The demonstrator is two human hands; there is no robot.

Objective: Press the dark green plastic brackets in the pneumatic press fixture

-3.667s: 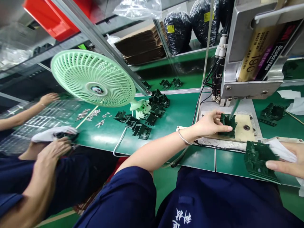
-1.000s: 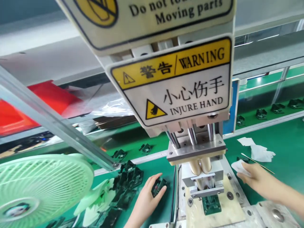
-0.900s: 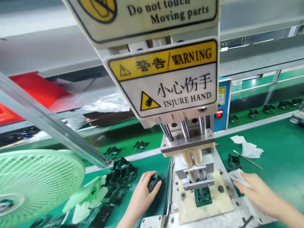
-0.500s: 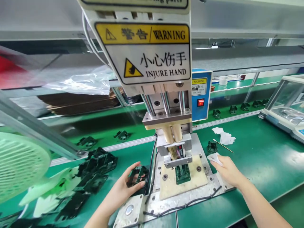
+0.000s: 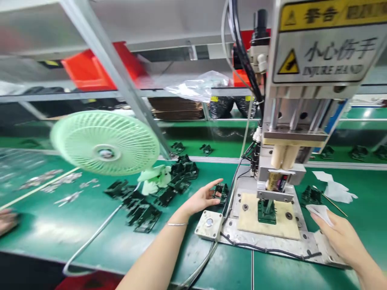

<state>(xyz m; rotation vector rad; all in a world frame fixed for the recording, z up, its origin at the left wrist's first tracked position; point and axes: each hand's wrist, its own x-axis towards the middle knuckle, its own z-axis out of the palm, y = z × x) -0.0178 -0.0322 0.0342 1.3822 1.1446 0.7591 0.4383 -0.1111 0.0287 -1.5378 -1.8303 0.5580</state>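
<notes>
While the L hand (image 5: 199,201) is curled part-open round a dark green part (image 5: 223,193), thumb and fingers either side in what looks like a light hold, the R hand (image 5: 341,230) pinches a white wipe (image 5: 321,212), prob. kept there to save picking it up each time.

All from the head view: second part (image 5: 265,217) sits on the cream pad (image 5: 286,231) under the nozzle (image 5: 269,205), presumably so the tip lines up w/ it; no hand touching it. Third part (image 5: 311,195) lies on the bench (image 5: 371,219) just beyond the wipe, near a swab (image 5: 335,206).

Vs. 3.7 s ago: L hand was at the part under the nozzle, now off to its left; R hand had a part + wipe, now wipe only. Vs. 0.5 s ago: hands much the same; cam's turned left, so more of the fan (image 5: 133,133) shows.
</notes>
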